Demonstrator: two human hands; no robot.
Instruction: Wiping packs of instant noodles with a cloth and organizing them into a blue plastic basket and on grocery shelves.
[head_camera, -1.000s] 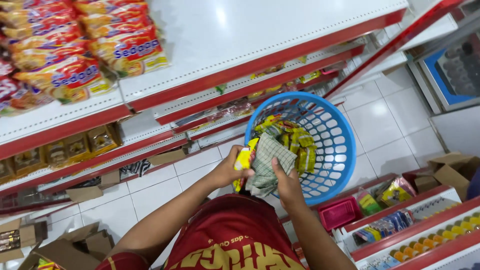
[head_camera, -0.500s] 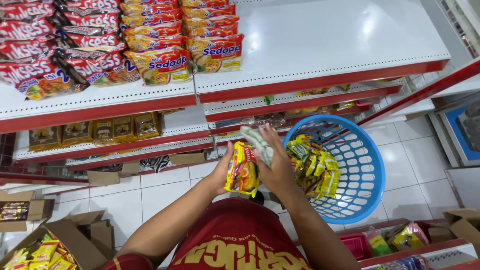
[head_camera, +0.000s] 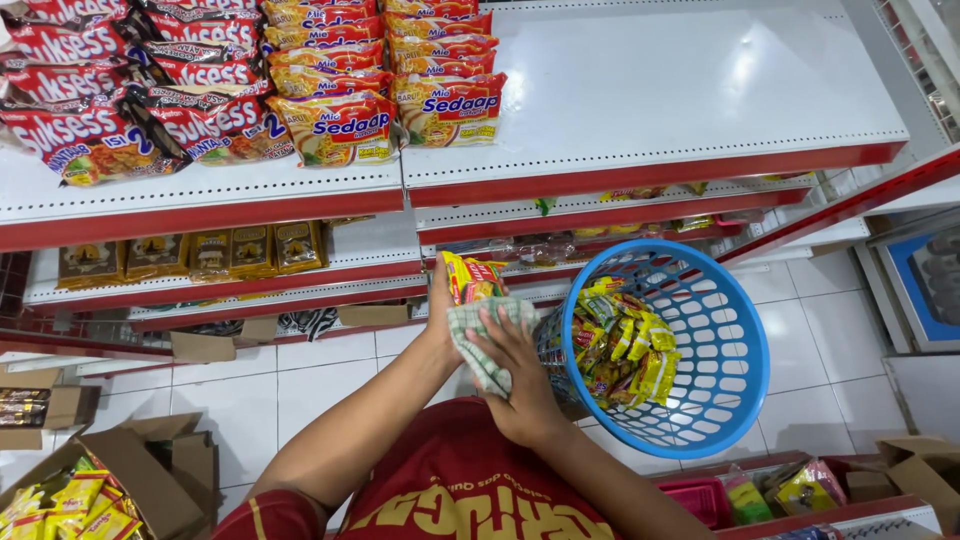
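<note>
White shelves with red edges rise in front of me over a pale tiled floor. I take the blue basket as my landmark: it hangs at my right side, round and slotted, with a heap of yellow packets lying inside against the wall nearest me.

Just left of the basket, my left hand is closed around one yellow and red packet, holding it upright with its top edge sticking up above my fingers. My right hand lies flat against a green checked cloth, pressing it to the lower part of that packet; the fingers are spread over the cloth rather than curled shut, and the cloth hangs down past my palm. The back of this hand sits right beside the basket's near rim.

Up and to the left of the basket, the top shelf carries rows of red and yellow noodle packs; straight above the basket that same shelf is bare white. Far down to the left of the basket an open cardboard box stands on the floor with more yellow packets in it.
</note>
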